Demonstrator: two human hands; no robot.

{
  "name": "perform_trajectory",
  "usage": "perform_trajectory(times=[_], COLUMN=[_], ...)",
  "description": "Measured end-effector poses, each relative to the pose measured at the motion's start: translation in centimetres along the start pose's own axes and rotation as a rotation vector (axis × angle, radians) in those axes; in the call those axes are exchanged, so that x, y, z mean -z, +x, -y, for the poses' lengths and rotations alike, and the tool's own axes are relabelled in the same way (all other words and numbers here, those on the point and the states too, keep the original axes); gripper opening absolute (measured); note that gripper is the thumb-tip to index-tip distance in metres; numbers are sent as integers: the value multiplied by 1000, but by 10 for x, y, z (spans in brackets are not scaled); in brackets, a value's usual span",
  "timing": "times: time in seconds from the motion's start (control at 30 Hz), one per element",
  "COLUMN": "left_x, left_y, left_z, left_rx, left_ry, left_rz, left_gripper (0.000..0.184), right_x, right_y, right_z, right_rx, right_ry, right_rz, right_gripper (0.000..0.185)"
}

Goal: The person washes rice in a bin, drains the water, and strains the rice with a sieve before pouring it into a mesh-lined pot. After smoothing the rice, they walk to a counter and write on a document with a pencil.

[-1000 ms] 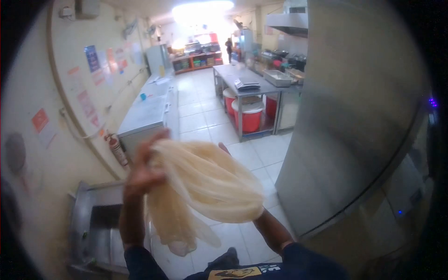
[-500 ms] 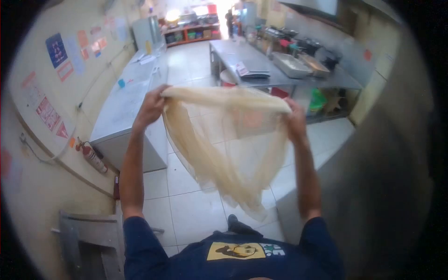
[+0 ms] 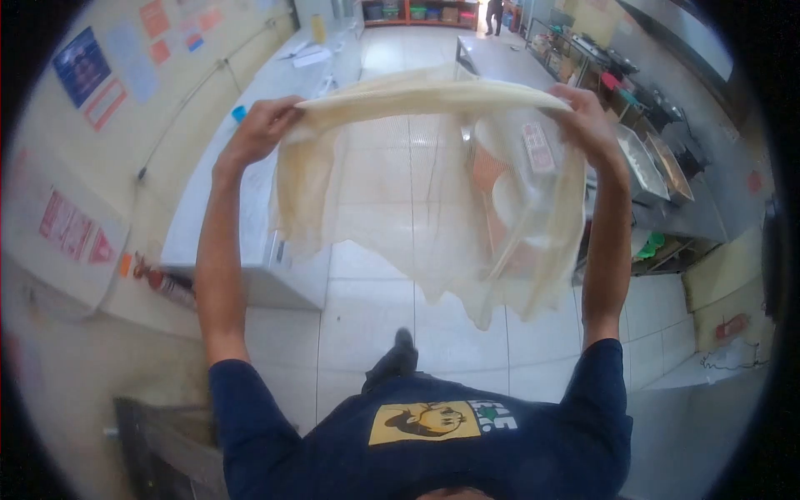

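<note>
A sheer cream mesh cloth [image 3: 425, 104] is stretched out in front of me at about shoulder width. My left hand [image 3: 260, 132] is closed round one end of its bunched upper edge. At the other end, my right hand [image 3: 587, 125] grips the same edge. Below the taut edge the thin fabric hangs loose with an uneven lower hem, and the floor and a worktable show through it. Some fingertips are hidden behind the folds.
A long white counter [image 3: 217, 208] runs along the left wall, with a fire extinguisher [image 3: 167, 283] near its end. On the right stands a metal worktable [image 3: 700, 217] with trays [image 3: 642, 167]. A grey chair [image 3: 167, 442] is close on my left. A person [image 3: 494, 15] stands far off.
Both hands have risen and moved farther apart, pulling the cloth's upper edge wider. The hanging fabric has spread out and swings up. My view has shifted, and my foot has moved forward.
</note>
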State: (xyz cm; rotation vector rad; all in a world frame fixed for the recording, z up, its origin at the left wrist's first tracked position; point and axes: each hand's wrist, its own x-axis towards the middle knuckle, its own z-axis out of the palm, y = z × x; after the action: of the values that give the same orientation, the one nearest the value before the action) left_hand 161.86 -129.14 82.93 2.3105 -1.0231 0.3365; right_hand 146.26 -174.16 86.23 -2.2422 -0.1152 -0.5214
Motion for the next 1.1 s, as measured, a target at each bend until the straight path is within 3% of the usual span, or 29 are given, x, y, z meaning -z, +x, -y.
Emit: perform_trajectory(times=[0.07, 0.13, 0.2, 0.27, 0.3, 0.4, 0.47, 0.53, 0.6, 0.67, 0.7, 0.73, 0.8, 0.83, 0.87, 0.9, 0.93, 0.97, 1.0, 1.03, 1.1], left_x=[-6, -18, -18, -15, -17, -30, -33, -35, -33, -34, -47, -69, -83, -77, -76, -86, -101, -119, -135, -147, -163], left_y=[80, 158, 241, 318, 357, 465, 525, 589, 646, 700, 729, 759, 814, 837, 856, 883, 909, 937, 972, 1011, 1095], left_z=[49, 125, 171, 205, 229, 296, 325, 372, 407, 453, 475, 503, 605, 632, 651, 672, 695, 723, 756, 790, 855], left_rx=[15, -152, -182, 57, 55, -105, -81, -100, 14, -87, -88, -77, 41, 81, 107, 61, 29, 32, 173, 302, 199], left_ry=[13, -12, -111, -165, -165, 93, 145, 120, 331, 50, 270, 483, 493, 312, 125, -18, -172, -182, -102, -19, -37], left_rz=[20, -240, -255, -337, -341, -426, -326, -404, -245, -306, -222, -128, 159, 46, -54, -43, -18, 10, 92, 150, 142], left_gripper=[25, 25, 26, 26, 26, 28, 30, 32, 33, 35, 33, 32, 29, 26, 23, 21, 18, 18, 15, 13, 13], right_x=[-6, -17, -26, -33, -39, -54, -54, -65, -74, -66, -80, -95, -120, -115, -106, -106, -120, -144, -164, -180, -184], right_y=[94, 182, 259, 342, 381, 489, 563, 647, 728, 805, 847, 891, 984, 1026, 1048, 1070, 1103, 1135, 1174, 1211, 1284], right_z=[-33, -70, -99, -139, -161, -236, -276, -333, -370, -387, -410, -441, -495, -505, -511, -528, -551, -576, -601, -631, -660], right_rx=[6, -41, -61, -62, -60, -35, 85, 171, 232, 167, 107, 101, 223, 245, 286, 305, 281, 127, -19, 15, 91], right_ry=[-58, -127, -191, -276, -278, -341, -134, -197, -254, 238, 373, 370, -357, -368, -180, 17, 18, -148, -322, -299, -306], right_rz=[23, 51, 34, 177, 175, 351, 235, 272, 284, 375, 250, 242, 556, 517, 510, 520, 508, 540, 564, 534, 501], right_gripper=[24, 26, 28, 24, 24, 25, 27, 25, 23, 22, 20, 20, 22, 22, 24, 26, 26, 28, 30, 30, 26])
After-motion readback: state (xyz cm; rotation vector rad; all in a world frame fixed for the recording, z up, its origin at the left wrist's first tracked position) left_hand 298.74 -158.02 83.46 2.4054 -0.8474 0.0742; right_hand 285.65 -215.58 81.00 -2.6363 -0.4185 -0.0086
